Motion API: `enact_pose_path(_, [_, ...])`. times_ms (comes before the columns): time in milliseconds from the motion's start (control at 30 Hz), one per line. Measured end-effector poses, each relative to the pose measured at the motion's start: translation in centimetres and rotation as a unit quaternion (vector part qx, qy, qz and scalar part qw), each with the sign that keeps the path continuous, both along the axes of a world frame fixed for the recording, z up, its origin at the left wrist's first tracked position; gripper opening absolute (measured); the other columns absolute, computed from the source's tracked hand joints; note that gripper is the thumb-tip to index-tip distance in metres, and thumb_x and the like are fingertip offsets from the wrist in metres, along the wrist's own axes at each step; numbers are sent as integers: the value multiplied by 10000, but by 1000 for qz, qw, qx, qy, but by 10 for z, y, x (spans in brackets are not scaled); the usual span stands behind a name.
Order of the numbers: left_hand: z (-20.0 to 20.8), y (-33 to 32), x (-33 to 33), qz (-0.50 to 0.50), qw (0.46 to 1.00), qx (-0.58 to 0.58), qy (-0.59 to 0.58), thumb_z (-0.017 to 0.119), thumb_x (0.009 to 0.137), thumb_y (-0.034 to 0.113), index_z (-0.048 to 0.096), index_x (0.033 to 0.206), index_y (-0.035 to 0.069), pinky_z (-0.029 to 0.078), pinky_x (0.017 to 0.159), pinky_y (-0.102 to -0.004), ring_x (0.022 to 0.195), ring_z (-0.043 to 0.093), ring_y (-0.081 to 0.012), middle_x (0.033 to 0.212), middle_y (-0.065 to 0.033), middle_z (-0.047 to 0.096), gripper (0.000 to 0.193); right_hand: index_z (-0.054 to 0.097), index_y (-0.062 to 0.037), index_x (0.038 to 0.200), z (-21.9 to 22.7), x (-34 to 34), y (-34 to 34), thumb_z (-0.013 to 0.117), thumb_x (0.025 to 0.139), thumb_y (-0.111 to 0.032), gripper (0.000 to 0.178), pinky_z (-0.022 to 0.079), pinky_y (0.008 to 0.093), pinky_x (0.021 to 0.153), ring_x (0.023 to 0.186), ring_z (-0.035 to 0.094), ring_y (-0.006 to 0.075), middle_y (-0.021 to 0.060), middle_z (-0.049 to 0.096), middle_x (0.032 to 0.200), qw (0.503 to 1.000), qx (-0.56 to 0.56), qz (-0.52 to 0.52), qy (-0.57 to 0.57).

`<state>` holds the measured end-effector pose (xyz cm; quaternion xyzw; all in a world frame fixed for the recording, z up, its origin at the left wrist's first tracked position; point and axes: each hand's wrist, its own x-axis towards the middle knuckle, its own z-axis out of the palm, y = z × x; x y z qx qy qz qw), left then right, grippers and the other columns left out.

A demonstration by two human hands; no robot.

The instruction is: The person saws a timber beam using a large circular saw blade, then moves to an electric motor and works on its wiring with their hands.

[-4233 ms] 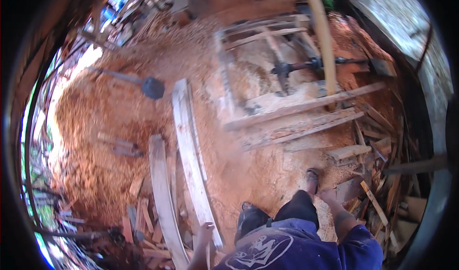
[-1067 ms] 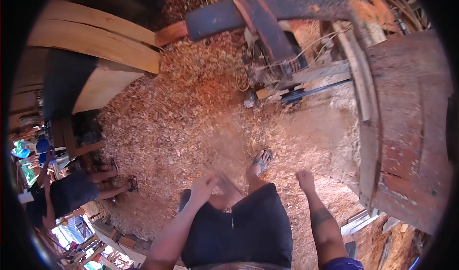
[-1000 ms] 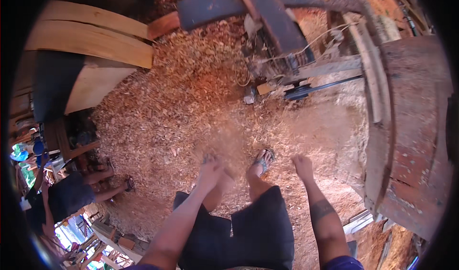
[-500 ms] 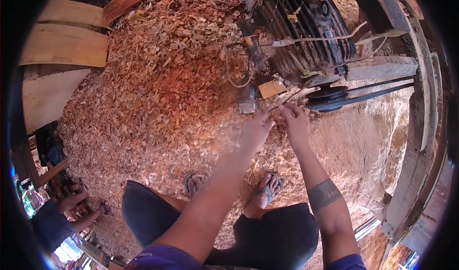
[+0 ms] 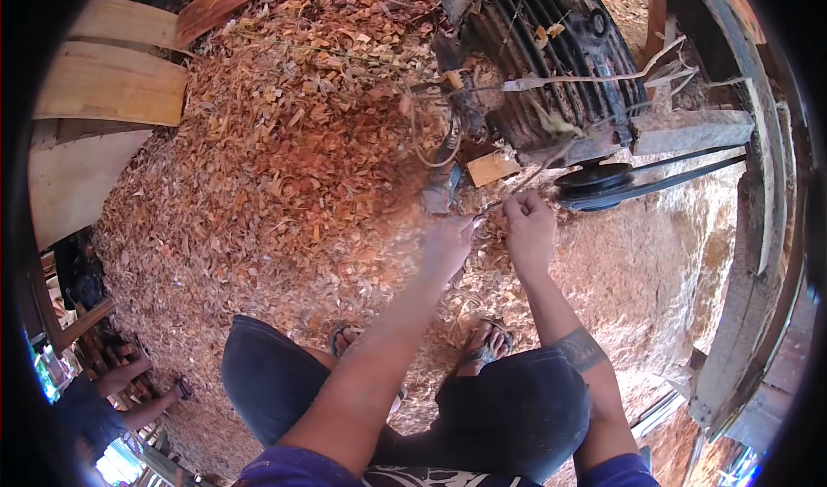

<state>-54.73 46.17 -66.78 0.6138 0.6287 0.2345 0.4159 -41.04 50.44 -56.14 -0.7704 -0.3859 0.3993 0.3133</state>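
Low in front of the electric motor (image 5: 551,65), my two hands are close together over the wood shavings. A thin, dark cord (image 5: 544,166) slants down from the motor's base to the fingers of my right hand (image 5: 529,233), which are pinched on it. My left hand (image 5: 446,244) is closed at the cord's short stretch just left of the right fingers; its fingertips are partly blurred. Beside the right hand sits the black pulley (image 5: 593,181) with belts (image 5: 680,170) running off to the right. A small wood offcut (image 5: 493,169) lies just beyond the hands.
Wood shavings (image 5: 258,185) cover the ground to the left. A pale looped cable (image 5: 413,134) hangs beside the motor. Timber posts (image 5: 732,315) and a beam (image 5: 693,131) stand right. Boards (image 5: 121,82) lean at far left. Another person (image 5: 103,401) is at lower left.
My left hand has drawn a little left and down, away from the right hand. The right hand has shifted slightly, its fingers more curled. The view has moved a little.
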Motion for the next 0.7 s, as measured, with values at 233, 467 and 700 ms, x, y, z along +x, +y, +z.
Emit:
enact_pose_path(233, [22,6,-1,-45,997,-58,33,594,949,215,739,1072,109,533,793,-446,876,683,-330,967,-143,721,218,674,24,910,-6,-3,-14,671,950,-212,239,426,236,570,629,583,71,25,664,707,998,39,-55,16])
enact_pose_path(467, [31,12,-2,-78,994,-56,60,553,982,307,732,1089,139,528,766,-463,860,683,-324,929,-133,713,268,705,25,943,2,1,-11,678,936,-262,288,436,246,580,627,590,92,40,655,683,998,-16,-63,-20])
enact_pose_path(700, [25,13,1,-114,988,-35,103,540,977,235,733,1051,134,516,707,-475,772,676,-328,839,-127,694,230,721,5,808,10,11,-6,648,912,-285,316,410,283,560,578,518,96,32,615,635,998,-22,-45,-45])
